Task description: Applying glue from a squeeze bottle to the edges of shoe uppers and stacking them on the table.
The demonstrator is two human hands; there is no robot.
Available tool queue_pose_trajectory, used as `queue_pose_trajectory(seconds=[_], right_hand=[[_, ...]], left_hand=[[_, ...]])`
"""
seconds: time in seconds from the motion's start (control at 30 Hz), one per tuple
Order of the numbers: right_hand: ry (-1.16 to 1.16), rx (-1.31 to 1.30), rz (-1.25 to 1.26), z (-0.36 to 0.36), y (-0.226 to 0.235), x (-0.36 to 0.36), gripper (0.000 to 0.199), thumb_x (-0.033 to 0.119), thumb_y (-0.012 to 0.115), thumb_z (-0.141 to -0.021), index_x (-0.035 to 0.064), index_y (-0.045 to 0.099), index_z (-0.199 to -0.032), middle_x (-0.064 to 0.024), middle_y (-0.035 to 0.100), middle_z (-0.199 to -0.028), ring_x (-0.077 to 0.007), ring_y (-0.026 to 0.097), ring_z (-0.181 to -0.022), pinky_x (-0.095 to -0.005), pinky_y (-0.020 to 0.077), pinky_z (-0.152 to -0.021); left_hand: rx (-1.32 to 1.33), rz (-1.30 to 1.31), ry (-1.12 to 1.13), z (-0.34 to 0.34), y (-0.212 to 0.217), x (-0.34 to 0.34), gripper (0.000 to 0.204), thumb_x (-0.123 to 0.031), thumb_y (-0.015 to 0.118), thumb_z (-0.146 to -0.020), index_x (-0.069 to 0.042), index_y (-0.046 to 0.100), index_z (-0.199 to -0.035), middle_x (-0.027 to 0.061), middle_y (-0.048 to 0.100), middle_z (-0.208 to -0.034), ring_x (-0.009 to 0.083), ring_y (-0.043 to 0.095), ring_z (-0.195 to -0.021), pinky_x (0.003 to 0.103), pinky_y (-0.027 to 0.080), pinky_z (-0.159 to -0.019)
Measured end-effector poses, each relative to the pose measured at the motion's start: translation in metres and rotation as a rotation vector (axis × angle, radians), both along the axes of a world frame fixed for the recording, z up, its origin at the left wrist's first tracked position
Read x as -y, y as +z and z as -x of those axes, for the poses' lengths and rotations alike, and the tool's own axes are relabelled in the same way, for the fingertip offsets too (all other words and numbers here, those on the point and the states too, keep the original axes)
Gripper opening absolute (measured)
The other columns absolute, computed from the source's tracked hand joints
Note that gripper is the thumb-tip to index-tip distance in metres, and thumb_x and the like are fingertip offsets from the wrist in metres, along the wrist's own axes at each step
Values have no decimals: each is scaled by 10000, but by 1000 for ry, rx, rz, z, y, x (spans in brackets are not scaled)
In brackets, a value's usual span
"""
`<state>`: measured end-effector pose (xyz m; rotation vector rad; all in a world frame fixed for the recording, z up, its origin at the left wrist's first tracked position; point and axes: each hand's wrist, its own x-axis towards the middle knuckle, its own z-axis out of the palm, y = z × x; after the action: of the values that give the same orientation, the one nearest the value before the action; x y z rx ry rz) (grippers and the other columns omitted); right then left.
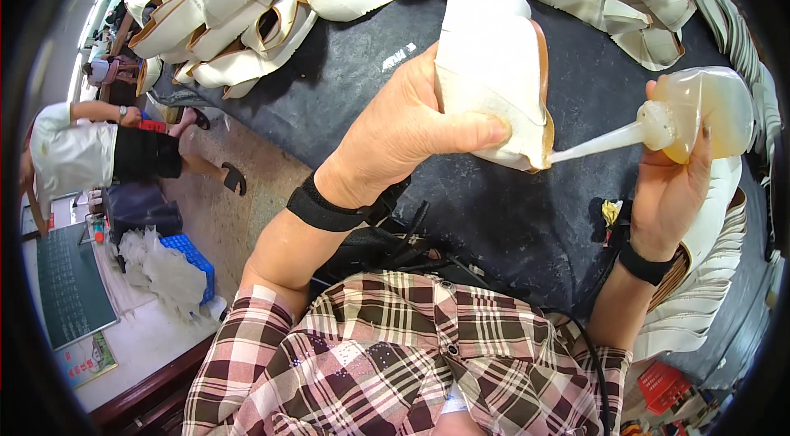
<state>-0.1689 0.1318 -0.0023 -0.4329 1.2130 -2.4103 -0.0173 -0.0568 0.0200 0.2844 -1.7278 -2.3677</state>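
While the left hand [403,136] grips a white shoe upper piece [490,74] between thumb and fingers, it tilts the lower edge toward the right hand [671,189], probably so the seam is easy to reach. The right hand is wrapped around a soft glue bottle [708,111], and its long nozzle touches that edge. More white pieces [239,16] lie on the dark table [494,214] beyond both hands.

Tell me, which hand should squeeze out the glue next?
Probably the right hand: it grips the glue bottle, nozzle tip at the white shoe piece, which the left hand holds.
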Motion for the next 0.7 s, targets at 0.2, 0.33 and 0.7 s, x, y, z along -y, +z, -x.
queue_pose_trajectory(seconds=[0.2, 0.33, 0.7], right_hand=[[-14, 23, 33, 2, -2, 0, 421, 246, 449, -845, 10, 354, -1181, -178, 445, -1137, -319, 471, -1030, -372, 449, -816], [-68, -59, -9, -1, 0, 6, 405, 236, 460, -837, -14, 376, -1144, -170, 496, -1071, -306, 522, -965, -392, 472, -777], [-48, -3, -21, 2, -4, -4, 472, 258, 442, -850, 25, 298, -1234, -215, 384, -1203, -334, 407, -1104, -359, 428, -852]], left_hand=[[-12, -26, 9, 1, -3, 0, 476, -103, 644, -651, -22, 453, -1080, 27, 548, -948, 105, 523, -881, 250, 410, -797], [-2, -15, -6, 3, -2, -1, 474, -108, 651, -650, -20, 456, -1074, 28, 551, -941, 105, 526, -876, 249, 414, -792], [4, -46, -73, 2, 1, -3, 489, -106, 634, -651, -20, 448, -1096, 30, 550, -962, 105, 524, -883, 249, 406, -804]])
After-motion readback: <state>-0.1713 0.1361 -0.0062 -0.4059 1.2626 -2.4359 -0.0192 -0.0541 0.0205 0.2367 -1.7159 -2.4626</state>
